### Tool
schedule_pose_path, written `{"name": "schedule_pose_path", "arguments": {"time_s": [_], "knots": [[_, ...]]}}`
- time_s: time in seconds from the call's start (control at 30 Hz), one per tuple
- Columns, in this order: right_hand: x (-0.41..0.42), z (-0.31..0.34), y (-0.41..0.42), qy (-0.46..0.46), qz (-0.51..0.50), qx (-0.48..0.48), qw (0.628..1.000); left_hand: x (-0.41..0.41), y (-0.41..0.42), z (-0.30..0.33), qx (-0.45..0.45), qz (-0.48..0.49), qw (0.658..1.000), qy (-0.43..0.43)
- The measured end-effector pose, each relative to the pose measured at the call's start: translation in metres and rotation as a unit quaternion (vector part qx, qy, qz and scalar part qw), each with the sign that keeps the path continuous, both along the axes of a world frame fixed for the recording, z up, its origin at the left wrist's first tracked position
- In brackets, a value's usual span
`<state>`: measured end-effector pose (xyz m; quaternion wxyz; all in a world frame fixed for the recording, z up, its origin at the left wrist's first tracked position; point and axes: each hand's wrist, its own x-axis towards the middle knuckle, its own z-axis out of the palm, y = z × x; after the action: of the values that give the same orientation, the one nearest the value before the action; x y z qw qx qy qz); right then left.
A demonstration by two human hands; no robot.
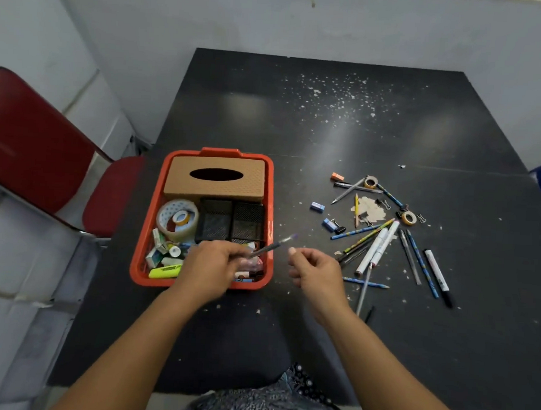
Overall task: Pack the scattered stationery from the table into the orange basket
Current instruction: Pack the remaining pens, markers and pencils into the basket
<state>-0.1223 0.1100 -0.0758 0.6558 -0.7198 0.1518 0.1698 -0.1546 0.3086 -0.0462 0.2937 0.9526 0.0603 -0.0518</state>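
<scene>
While curled, fingers [229,256] round pen [273,245]

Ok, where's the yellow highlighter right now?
In the head view, the yellow highlighter lies inside the orange basket, at its near left corner, just left of the left hand.

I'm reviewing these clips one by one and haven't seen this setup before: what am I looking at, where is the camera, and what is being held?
There is no machine here, just a person's two bare hands. The single picture comes from a camera worn on the head, looking down over a black table. The left hand holds a pen over the orange basket, which already contains a tissue box, tape rolls and a yellow highlighter. The right hand holds nothing, its fingers loosely curled. To its right, pens, pencils, markers, erasers and binder clips remain scattered on the table.
</scene>
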Motion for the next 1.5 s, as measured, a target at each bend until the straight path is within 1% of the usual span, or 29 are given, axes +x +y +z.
{"name": "schedule_pose_path", "arguments": {"time_s": [0.1,0.17,0.27,0.37,0.5,0.63,0.87,0.93,1.03,1.13,1.2,1.3,1.4,1.5], "knots": [[-0.006,-0.016,-0.005,0.034,0.036,-0.058,0.997,-0.007,0.026,-0.005,0.087,-0.025,0.996,0.023],[-0.013,-0.021,-0.001,0.055,0.06,-0.056,0.995,-0.01,0.037,-0.009,0.114,-0.034,0.992,0.043],[-0.016,-0.02,0.008,0.068,0.084,-0.061,0.992,-0.011,0.043,-0.013,0.126,-0.033,0.99,0.053],[-0.015,-0.019,0.011,0.057,0.092,-0.071,0.992,-0.008,0.047,-0.013,0.15,-0.049,0.986,0.061],[-0.012,-0.02,0.012,0.049,0.084,-0.057,0.994,0.0,0.049,-0.007,0.16,-0.078,0.977,0.115],[-0.011,-0.025,0.018,0.031,0.1,-0.057,0.993,0.005,0.049,-0.004,0.158,-0.094,0.973,0.142],[-0.01,-0.024,0.015,0.012,0.129,-0.089,0.987,0.007,0.047,-0.004,0.16,-0.102,0.971,0.145],[-0.01,-0.022,0.014,0.007,0.133,-0.097,0.986,0.005,0.043,-0.007,0.143,-0.082,0.978,0.131],[-0.012,-0.024,0.007,-0.001,0.115,-0.107,0.988,0.0,0.026,-0.013,0.102,-0.046,0.992,0.057],[-0.014,-0.031,-0.009,-0.008,0.076,-0.137,0.988,-0.002,0.002,-0.02,0.04,-0.041,0.998,-0.027],[-0.015,-0.038,-0.024,-0.011,0.031,-0.158,0.987,-0.002,-0.014,-0.026,0.003,-0.055,0.997,-0.059],[-0.019,-0.044,-0.055,0.006,-0.036,-0.193,0.981,-0.002,-0.037,-0.037,-0.003,-0.096,0.99,-0.102],[-0.028,-0.045,-0.086,0.035,-0.083,-0.253,0.963,-0.001,-0.055,-0.046,0.004,-0.117,0.984,-0.135],[-0.043,-0.049,-0.11,0.079,-0.104,-0.32,0.938,0.0,-0.062,-0.053,0.014,-0.117,0.984,-0.132]]}}
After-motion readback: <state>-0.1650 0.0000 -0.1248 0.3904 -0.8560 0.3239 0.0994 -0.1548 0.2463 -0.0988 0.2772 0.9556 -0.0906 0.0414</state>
